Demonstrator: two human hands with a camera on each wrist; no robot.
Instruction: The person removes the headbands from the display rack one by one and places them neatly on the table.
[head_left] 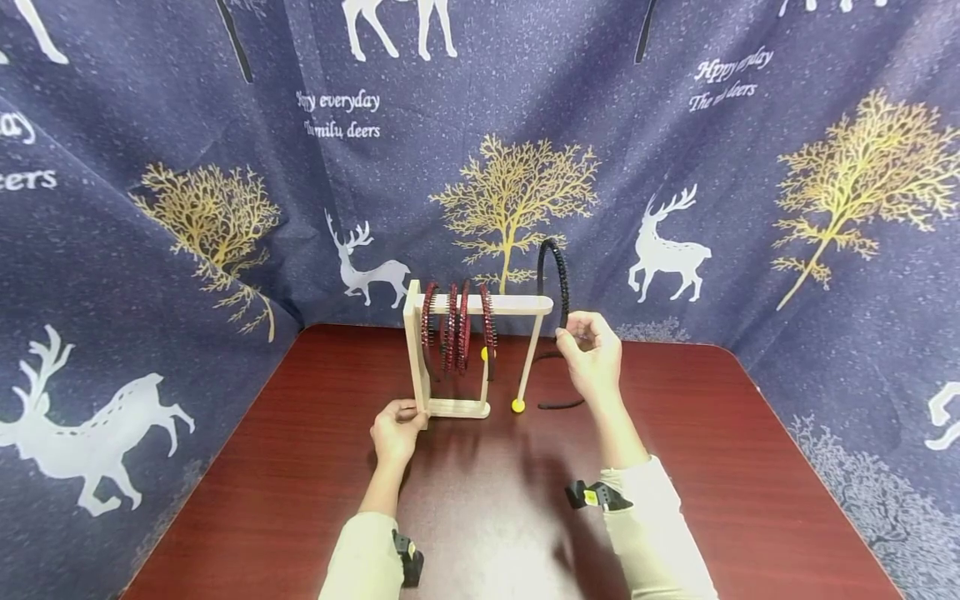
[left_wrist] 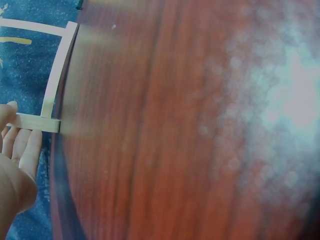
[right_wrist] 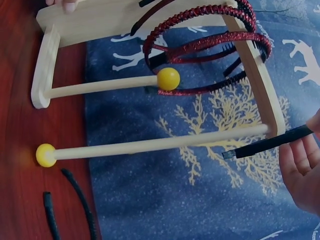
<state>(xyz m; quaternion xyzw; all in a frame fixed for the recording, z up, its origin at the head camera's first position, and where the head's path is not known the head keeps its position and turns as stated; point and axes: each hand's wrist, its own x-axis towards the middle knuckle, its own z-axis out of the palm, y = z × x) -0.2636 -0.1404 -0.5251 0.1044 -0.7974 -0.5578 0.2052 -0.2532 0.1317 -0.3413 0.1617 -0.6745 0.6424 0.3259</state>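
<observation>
A pale wooden rack [head_left: 517,306] stands on the table, and several dark red headbands [head_left: 465,333] hang over its top bar. At the rack's near left foot, my left hand [head_left: 393,432] pinches the wood; in the left wrist view the thumb lies above the foot and the fingers below. My right hand [head_left: 597,362] pinches one side of a black headband [head_left: 563,283], held upright just off the bar's free right end. The right wrist view shows one tip of this black band close to the bar's end. Part of its arch passes behind the bar.
Another black headband [head_left: 562,406] lies on the dark red table [head_left: 315,500], right of the rack. Two wooden rods with yellow balls [head_left: 518,406] belong to the rack. Behind the table hangs a blue cloth [head_left: 495,108] with deer and trees.
</observation>
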